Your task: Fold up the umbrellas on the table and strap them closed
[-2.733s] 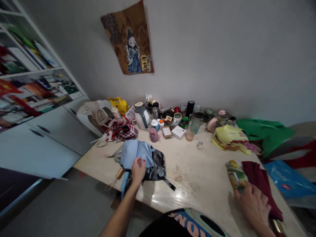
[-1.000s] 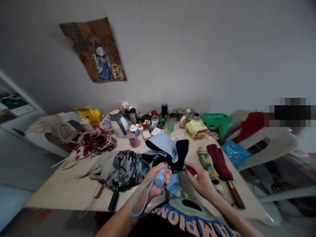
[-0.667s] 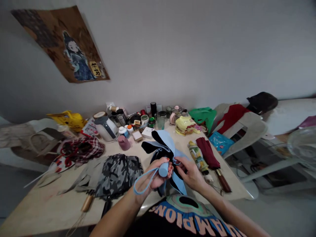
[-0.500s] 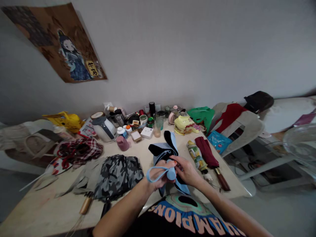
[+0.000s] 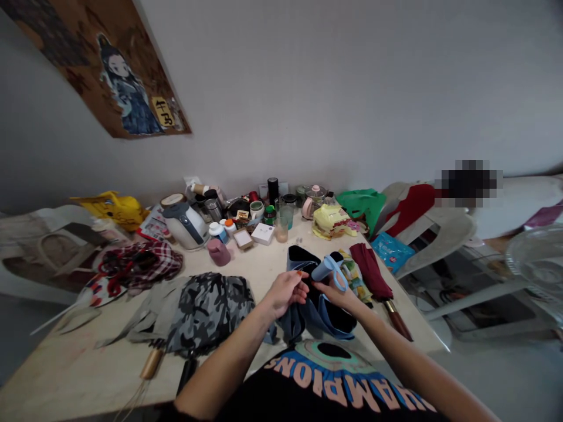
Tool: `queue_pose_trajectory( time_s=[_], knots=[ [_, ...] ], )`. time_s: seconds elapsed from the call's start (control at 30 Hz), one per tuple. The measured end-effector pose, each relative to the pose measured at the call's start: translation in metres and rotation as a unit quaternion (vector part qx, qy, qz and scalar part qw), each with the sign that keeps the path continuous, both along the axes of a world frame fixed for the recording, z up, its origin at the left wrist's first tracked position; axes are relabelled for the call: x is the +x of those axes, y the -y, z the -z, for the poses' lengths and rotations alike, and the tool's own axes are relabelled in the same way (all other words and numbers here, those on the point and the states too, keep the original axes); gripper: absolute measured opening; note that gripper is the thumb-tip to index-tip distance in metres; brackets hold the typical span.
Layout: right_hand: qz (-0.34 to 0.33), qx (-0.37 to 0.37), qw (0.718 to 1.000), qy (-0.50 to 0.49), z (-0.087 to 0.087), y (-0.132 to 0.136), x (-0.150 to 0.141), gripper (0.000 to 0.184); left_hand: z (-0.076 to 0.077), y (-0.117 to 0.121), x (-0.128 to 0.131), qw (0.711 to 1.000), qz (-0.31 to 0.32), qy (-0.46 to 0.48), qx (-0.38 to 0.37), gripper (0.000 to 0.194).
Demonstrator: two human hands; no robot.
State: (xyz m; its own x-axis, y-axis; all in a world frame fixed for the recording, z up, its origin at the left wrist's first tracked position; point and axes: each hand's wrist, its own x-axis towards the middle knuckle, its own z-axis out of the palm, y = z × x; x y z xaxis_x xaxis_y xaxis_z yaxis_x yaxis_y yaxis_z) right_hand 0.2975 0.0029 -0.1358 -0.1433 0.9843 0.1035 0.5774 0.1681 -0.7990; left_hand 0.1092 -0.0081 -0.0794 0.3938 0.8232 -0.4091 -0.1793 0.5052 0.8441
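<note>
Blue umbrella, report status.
Left hand at blue umbrella, fingers curled; right hand grips it near handle. Fabric loose. Patterned umbrella just beyond right hand.

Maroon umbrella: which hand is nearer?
Right. The right hand is left of the maroon umbrella, the yellow-green umbrella between them; the left hand is farther left, past the blue handle.

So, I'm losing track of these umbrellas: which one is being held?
The light blue umbrella, gripped in the right hand; the grey one, camouflage one, yellow-green one and maroon one all lie on the table.

Loosely folded blue umbrella (image 5: 317,314), black-lined
</note>
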Motion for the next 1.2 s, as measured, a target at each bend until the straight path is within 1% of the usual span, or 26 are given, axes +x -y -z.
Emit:
queue_pose_trajectory(
  time_s=[0.07,0.13,0.2,0.27,0.3,0.33,0.4,0.43,0.47,0.5,0.53,0.57,0.6,0.67,0.73,0.8,0.83,0.9,0.93,0.97,1.03,1.07,1.1,1.13,1.2],
  knots=[
    [-0.013,-0.001,1.0,0.024,-0.001,-0.004,0.002,0.014,0.01,-0.005,-0.003,0.997,-0.035,-0.046,0.046,0.027],
    [-0.024,0.007,0.999,0.048,-0.005,-0.006,0.002,0.012,0.018,-0.007,-0.006,0.987,-0.068,-0.104,0.104,0.032],
    [-0.031,0.018,0.997,0.065,-0.009,-0.007,0.0,0.011,0.022,-0.009,-0.011,0.973,-0.093,-0.141,0.159,0.04],
    [-0.029,0.041,0.994,0.101,-0.013,-0.006,-0.003,0.013,0.022,-0.01,-0.017,0.952,-0.105,-0.177,0.227,0.042],
    [-0.028,0.056,0.99,0.125,-0.015,-0.006,-0.005,0.015,0.021,-0.012,-0.022,0.932,-0.112,-0.208,0.273,0.041],
    [-0.028,0.071,0.986,0.151,-0.017,-0.005,-0.007,0.018,0.02,-0.014,-0.027,0.904,-0.119,-0.25,0.325,0.04],
    [-0.025,0.093,0.976,0.193,-0.018,-0.004,-0.01,0.022,0.022,-0.02,-0.04,0.828,-0.121,-0.354,0.417,0.041],
    [-0.024,0.095,0.974,0.204,-0.018,-0.004,-0.01,0.024,0.025,-0.023,-0.047,0.793,-0.107,-0.406,0.442,0.043],
    [-0.021,0.089,0.973,0.211,-0.017,-0.004,-0.01,0.025,0.03,-0.027,-0.054,0.767,-0.08,-0.453,0.447,0.043],
    [-0.017,0.078,0.974,0.214,-0.016,-0.005,-0.008,0.025,0.036,-0.031,-0.06,0.751,-0.049,-0.493,0.437,0.039],
    [-0.01,0.065,0.974,0.215,-0.015,-0.006,-0.005,0.025,0.043,-0.034,-0.066,0.743,-0.019,-0.524,0.417,0.034],
    [-0.006,0.052,0.976,0.212,-0.013,-0.007,-0.002,0.024,0.05,-0.037,-0.072,0.74,0.003,-0.543,0.397,0.03],
    [-0.002,0.042,0.977,0.208,-0.012,-0.009,0.002,0.022,0.055,-0.038,-0.077,0.741,0.017,-0.553,0.38,0.03],
    [0.001,0.032,0.979,0.2,-0.011,-0.01,0.01,0.021,0.058,-0.036,-0.082,0.74,0.009,-0.561,0.371,0.039],
    [0.004,0.042,0.981,0.187,-0.012,-0.008,0.014,0.023,0.051,-0.032,-0.082,0.727,-0.02,-0.562,0.395,0.05],
    [0.01,0.075,0.985,0.158,-0.017,-0.005,0.012,0.028,0.038,-0.029,-0.076,0.713,-0.04,-0.54,0.446,0.058],
    [0.009,0.099,0.985,0.138,-0.02,-0.004,0.008,0.03,0.031,-0.028,-0.071,0.708,-0.035,-0.524,0.473,0.059],
    [-0.007,0.154,0.982,0.108,-0.024,-0.002,-0.002,0.034,0.021,-0.032,-0.061,0.704,0.009,-0.507,0.498,0.057],
    [-0.024,0.173,0.978,0.113,-0.026,-0.002,-0.007,0.034,0.02,-0.035,-0.057,0.704,0.041,-0.514,0.488,0.051],
    [-0.048,0.179,0.974,0.132,-0.027,-0.002,-0.01,0.031,0.021,-0.039,-0.055,0.707,0.07,-0.53,0.464,0.041],
    [-0.096,0.155,0.963,0.196,-0.026,-0.006,-0.01,0.025,0.029,-0.049,-0.057,0.713,0.097,-0.564,0.406,0.021],
    [-0.112,0.128,0.96,0.224,-0.026,-0.008,-0.007,0.023,0.034,-0.053,-0.061,0.715,0.094,-0.577,0.383,0.018],
    [-0.119,0.102,0.958,0.24,-0.024,-0.01,-0.002,0.023,0.039,-0.057,-0.067,0.717,0.084,-0.587,0.366,0.019],
    [-0.117,0.08,0.959,0.244,-0.023,-0.012,0.004,0.023,0.043,-0.059,-0.073,0.718,0.072,-0.594,0.354,0.02],
    [-0.097,0.062,0.966,0.234,-0.02,-0.014,0.015,0.021,0.047,-0.061,-0.086,0.722,0.057,-0.604,0.333,0.02]
  ],
)
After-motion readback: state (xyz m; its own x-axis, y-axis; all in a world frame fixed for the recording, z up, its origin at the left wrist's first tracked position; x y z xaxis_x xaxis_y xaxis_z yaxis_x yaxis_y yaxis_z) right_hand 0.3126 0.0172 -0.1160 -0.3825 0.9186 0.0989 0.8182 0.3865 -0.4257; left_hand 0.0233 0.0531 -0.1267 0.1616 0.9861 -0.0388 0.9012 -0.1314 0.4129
